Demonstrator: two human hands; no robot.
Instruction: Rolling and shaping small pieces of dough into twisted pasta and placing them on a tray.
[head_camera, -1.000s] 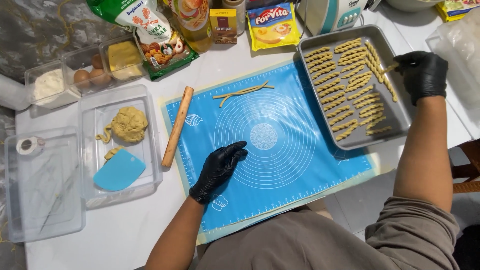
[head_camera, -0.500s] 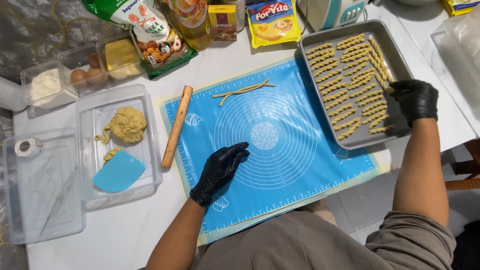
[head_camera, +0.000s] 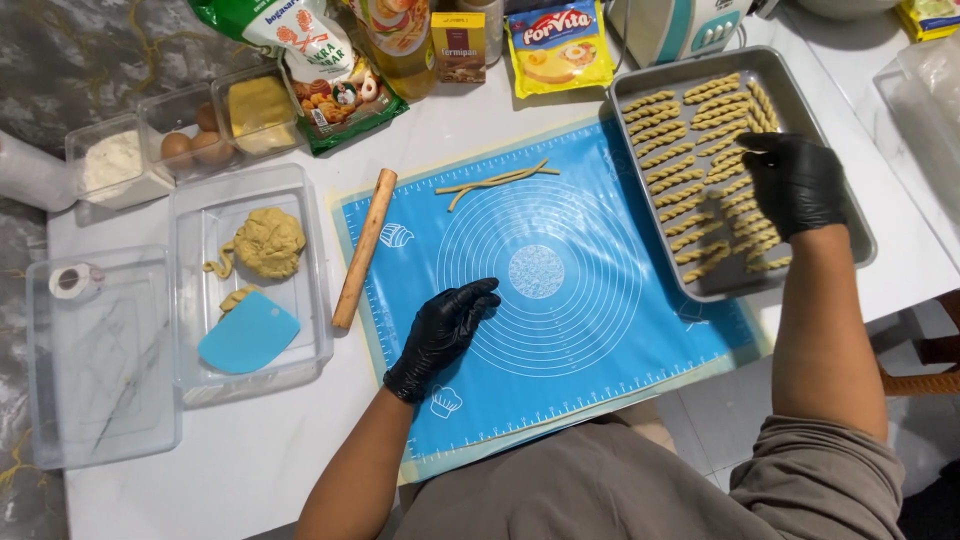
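Rows of twisted dough sticks (head_camera: 690, 160) in metal tray (head_camera: 856, 215), right hand (head_camera: 795, 182) open over them, left hand (head_camera: 442, 333) open flat on blue mat (head_camera: 600, 330).

right hand (head_camera: 795, 185) hides some twists | bottle (head_camera: 392, 45) cut off at top

Single view, worn on the person's head. It looks steeply down onto a white table (head_camera: 250, 470), from above and slightly behind the person's own lap and forearms, which enter from the bottom edge. Near range: a blue baking mat (head_camera: 560, 300) fills the centre, a metal tray (head_camera: 855, 240) sits at upper right, clear plastic containers (head_camera: 310, 340) at left. The far table edge with packets runs along the top. No second view shares the scene.
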